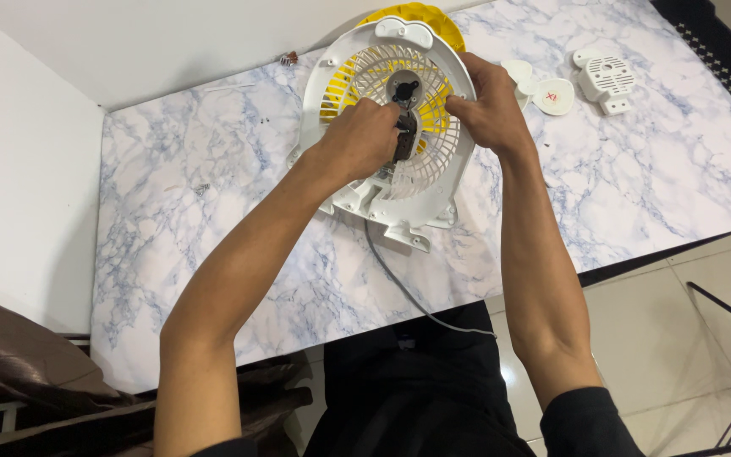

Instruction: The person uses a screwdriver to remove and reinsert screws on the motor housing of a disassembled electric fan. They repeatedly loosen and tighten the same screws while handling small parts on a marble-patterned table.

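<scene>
A small white fan housing (332, 68) with a round grille lies on the marble-patterned table (213, 186), with yellow blades (420, 13) showing behind the grille. My left hand (361, 140) rests on the grille's middle, fingers pinched on a dark part (403, 135) just below the black hub (404, 87). My right hand (488, 106) grips the housing's right rim. A grey cable (408, 288) runs from the housing toward my body.
A white vented cover piece (607, 80) and a pale flat plastic part with a red mark (547, 95) lie to the right. Tiny screws (200, 188) and a small metal bit (288, 58) sit at the left. White wall at left, tiled floor and a black stand at right.
</scene>
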